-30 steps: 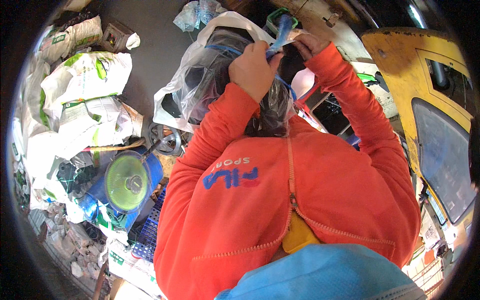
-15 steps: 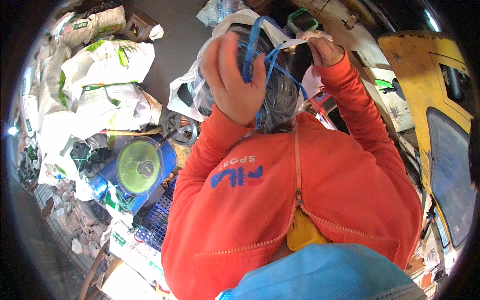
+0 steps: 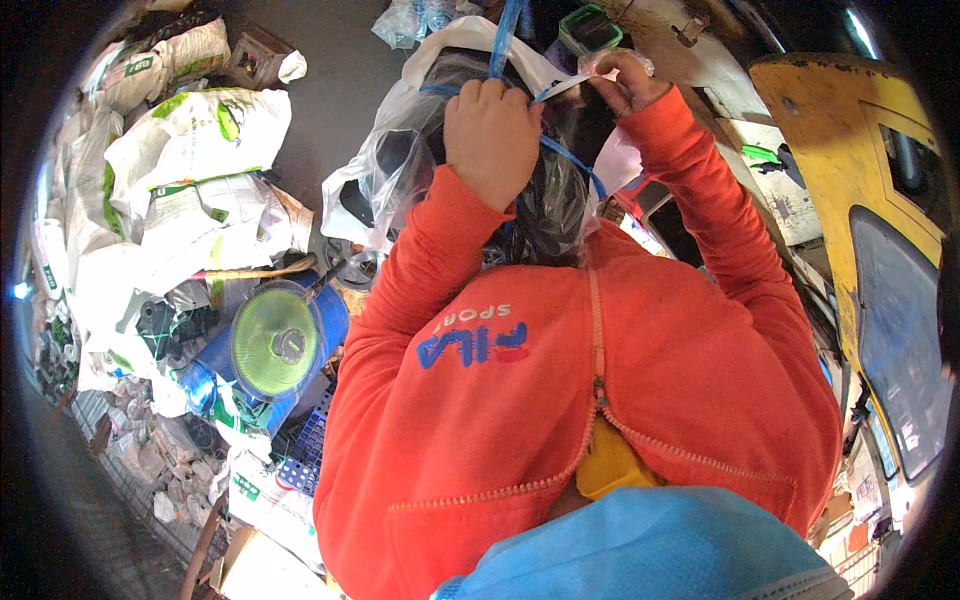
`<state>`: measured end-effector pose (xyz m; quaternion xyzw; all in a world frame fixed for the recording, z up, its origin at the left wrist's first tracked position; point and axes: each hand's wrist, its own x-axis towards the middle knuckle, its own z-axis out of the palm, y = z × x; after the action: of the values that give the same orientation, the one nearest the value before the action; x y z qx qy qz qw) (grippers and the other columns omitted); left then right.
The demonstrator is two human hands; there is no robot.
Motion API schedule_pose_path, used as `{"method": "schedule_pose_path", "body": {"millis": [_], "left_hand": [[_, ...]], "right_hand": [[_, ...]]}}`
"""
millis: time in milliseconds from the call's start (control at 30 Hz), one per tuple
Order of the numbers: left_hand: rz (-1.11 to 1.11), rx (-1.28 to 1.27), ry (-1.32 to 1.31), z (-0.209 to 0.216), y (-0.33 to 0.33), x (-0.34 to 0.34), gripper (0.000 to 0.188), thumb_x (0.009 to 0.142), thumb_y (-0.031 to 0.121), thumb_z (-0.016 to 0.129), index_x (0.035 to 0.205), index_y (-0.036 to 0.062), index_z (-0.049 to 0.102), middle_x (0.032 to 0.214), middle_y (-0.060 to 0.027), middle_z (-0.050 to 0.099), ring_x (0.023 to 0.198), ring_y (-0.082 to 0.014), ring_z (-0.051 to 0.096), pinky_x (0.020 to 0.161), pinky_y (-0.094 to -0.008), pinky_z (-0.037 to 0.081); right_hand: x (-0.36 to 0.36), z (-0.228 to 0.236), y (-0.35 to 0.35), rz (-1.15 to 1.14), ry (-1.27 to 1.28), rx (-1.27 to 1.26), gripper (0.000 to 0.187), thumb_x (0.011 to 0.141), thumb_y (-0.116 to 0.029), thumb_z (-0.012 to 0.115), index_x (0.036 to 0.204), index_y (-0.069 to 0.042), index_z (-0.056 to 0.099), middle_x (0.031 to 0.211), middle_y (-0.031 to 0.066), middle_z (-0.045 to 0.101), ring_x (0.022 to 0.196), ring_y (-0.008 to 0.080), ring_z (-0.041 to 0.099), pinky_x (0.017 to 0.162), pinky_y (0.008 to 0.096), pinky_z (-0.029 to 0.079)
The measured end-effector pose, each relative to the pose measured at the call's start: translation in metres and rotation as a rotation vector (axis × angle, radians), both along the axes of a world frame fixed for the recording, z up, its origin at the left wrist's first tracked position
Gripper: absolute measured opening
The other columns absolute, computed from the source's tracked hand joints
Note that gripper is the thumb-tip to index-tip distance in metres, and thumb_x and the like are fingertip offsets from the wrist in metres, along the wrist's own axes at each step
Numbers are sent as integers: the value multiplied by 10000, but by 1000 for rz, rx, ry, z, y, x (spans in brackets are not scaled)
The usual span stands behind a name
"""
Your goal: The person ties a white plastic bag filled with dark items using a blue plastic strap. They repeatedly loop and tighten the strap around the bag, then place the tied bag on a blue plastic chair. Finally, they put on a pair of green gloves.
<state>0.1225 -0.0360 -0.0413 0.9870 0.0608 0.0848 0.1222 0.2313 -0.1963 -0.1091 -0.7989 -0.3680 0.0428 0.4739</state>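
In front of my chest stands a large white and clear plastic bag (image 3: pixel 385 150) with dark contents showing through. Blue plastic twine (image 3: pixel 570 163) runs across its top. My left hand (image 3: pixel 492 140) is closed in a fist over the bag, and a length of the twine rises from beside its knuckles. The thumb side faces the bag's middle; its palm is hidden. At the bag's upper right, my right hand (image 3: pixel 625 84) pinches the white edge of the bag between thumb and fingers. Both red sleeves reach up around the bag.
White sacks (image 3: pixel 200 130) are heaped at the left. A green-faced fan (image 3: pixel 275 340) stands by a blue drum (image 3: pixel 205 365) there. A yellow machine panel (image 3: pixel 820 130) rises at the right. A green container (image 3: pixel 590 32) and clear plastic (image 3: pixel 412 22) lie beyond the bag.
My left hand has gone from spread, blurred fingers to a closed fist, slightly farther right on the bag. The twine's upper part now stretches upward. My right hand keeps its pinch.
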Motion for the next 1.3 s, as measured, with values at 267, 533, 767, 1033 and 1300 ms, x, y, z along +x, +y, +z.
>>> {"method": "schedule_pose_path", "body": {"millis": [267,533,767,1033,1300], "left_hand": [[-5,-243,-39,-3,10,4,166,738,173,569,698,16,604,721,-140,560,740,-337,516,706,-414,405],[57,-188,-187,-12,-3,6,93,705,112,580,754,34,570,780,-125,543,776,-316,498,712,-394,392],[-316,-169,-65,-10,-31,6,195,746,137,530,887,11,575,937,-108,552,861,-300,502,798,-374,397],[-331,113,55,-11,-52,1,349,723,85,457,986,-139,512,1086,-237,474,1017,-333,432,902,-359,351],[-438,353,199,-18,-55,3,364,724,178,457,926,-86,606,1063,-272,513,1076,-382,369,919,-472,303]], "right_hand": [[5,3,1,108,-328,-49,88,798,-132,507,828,-51,521,644,158,562,576,313,576,488,364,446],[1,12,-3,196,-341,-113,87,795,-108,522,857,-47,527,640,147,569,580,308,582,482,362,456],[-5,18,-1,29,-184,12,105,772,-80,555,865,-37,532,674,153,578,591,315,581,512,359,463],[7,21,-4,133,-360,-18,99,777,-45,542,872,-43,514,643,140,571,549,294,576,476,344,445],[13,17,-2,185,-418,12,88,762,-110,542,814,-49,506,617,145,552,532,314,549,467,383,422]]}}
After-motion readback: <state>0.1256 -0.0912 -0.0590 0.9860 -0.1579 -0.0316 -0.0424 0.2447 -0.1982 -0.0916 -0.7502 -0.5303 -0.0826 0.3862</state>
